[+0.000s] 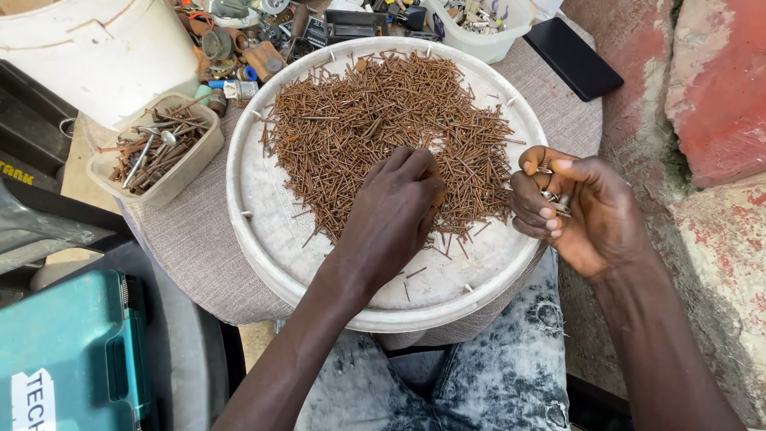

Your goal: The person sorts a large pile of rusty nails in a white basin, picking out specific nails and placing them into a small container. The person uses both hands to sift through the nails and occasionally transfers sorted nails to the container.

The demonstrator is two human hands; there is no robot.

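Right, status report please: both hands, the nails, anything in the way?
Left hand down in rusty nails on round tray. Right hand curled around a few silvery pieces. Nothing in the way.

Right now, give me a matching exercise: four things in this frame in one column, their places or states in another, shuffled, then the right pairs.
Things:
1. left hand
2. right hand
3. small square tub
4. black flat slab

Places or states:
A. curled around a few small metal pieces
B. left of the round tray, holding bigger nails
C. fingertips down in the rusty nails
D. lying at the table's far right edge

Pairs: 1-C, 2-A, 3-B, 4-D
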